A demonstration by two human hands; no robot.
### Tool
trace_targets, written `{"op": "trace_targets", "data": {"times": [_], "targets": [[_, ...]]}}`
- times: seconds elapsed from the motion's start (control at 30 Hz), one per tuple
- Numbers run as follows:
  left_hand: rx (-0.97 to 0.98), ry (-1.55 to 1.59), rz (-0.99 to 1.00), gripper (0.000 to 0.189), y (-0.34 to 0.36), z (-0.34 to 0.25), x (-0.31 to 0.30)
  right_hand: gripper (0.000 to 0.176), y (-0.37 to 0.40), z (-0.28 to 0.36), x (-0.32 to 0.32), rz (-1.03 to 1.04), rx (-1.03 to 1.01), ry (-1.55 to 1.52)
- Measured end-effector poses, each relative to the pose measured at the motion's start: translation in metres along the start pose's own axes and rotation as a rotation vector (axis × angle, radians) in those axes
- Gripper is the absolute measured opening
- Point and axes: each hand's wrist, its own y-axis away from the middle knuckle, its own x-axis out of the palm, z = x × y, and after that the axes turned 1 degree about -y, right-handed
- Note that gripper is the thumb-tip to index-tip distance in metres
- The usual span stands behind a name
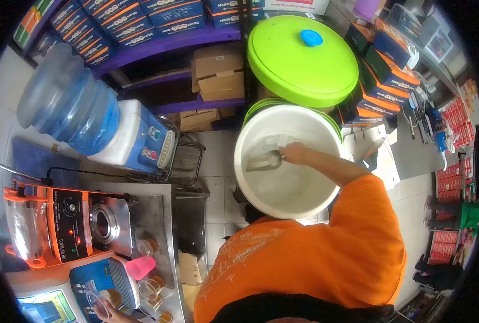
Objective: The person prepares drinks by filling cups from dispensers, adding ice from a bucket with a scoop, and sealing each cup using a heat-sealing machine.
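My right hand [297, 153] grips the handle of a metal scoop [265, 162] inside a large white tub [243, 185]. Pieces of ice [277, 140] lie by the scoop, near the tub's far side. At the bottom left, my left hand [109, 314] is closed around a clear plastic cup [93, 301], partly cut off by the dark frame edge. Close by on the metal counter [161, 231] stand more clear cups [150, 290] with brown contents and a pink cup [141, 266].
Behind the tub is a large green lid [304, 62] with a blue cap. A water dispenser [137, 137] with a big bottle stands left, above an orange cup-sealing machine [70, 223]. Stacked boxes [384, 81] are right of the lid; a distant person [469, 215] is far right.
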Motion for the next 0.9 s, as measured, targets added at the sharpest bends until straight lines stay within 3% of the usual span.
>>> {"op": "trace_targets", "data": {"times": [0.03,0.07,0.13,0.17,0.23,0.33,0.4,0.43,0.5,0.53,0.6,0.73,0.83,0.9], "targets": [[0.046,-0.051,0.052,0.076,0.012,-0.016,0.007,0.022,0.007,0.002,-0.014,-0.033,0.013,-0.145],[0.225,0.023,0.019,0.066,0.021,-0.022,0.014,0.022,0.012,0.0,-0.031,-0.032,0.007,-0.14],[0.224,-0.031,0.088,0.071,0.029,-0.035,0.022,0.027,0.022,-0.002,-0.061,-0.01,-0.115,0.165],[0.225,-0.076,0.158,0.077,0.033,-0.043,0.027,0.027,0.026,-0.001,-0.071,-0.003,-0.121,0.162],[0.228,-0.016,0.213,0.081,0.044,-0.061,0.049,0.03,0.026,0.002,-0.087,0.244,-0.233,0.478],[0.21,0.169,0.329,0.096,0.071,-0.111,0.096,0.029,-0.017,0.028,-0.046,0.193,-0.307,0.58],[0.2,0.3,0.362,0.099,0.081,-0.129,0.121,0.013,-0.03,0.062,-0.059,0.121,-0.327,0.449],[0.177,0.39,0.406,0.102,0.088,-0.147,0.137,0.013,-0.053,0.063,-0.033,0.114,-0.338,0.45],[0.173,0.452,0.453,0.101,0.099,-0.153,0.158,0.012,-0.113,0.063,0.042,0.054,0.067,-0.062],[0.193,0.469,0.519,0.101,0.099,-0.151,0.165,0.012,-0.099,0.055,0.032,0.062,0.063,-0.072],[0.19,0.524,0.575,0.101,0.106,-0.155,0.179,0.013,-0.063,0.018,0.005,0.013,-0.276,0.096],[0.225,0.584,0.649,0.103,0.119,-0.153,0.209,0.017,-0.05,0.007,0.012,0.103,-0.252,0.118],[0.187,0.591,0.716,0.104,0.132,-0.159,0.226,0.016,-0.038,-0.001,0.009,0.047,-0.358,0.17],[0.163,0.682,0.713,0.105,0.142,-0.161,0.237,0.015,-0.032,-0.002,0.013,0.046,-0.26,0.09]]}}
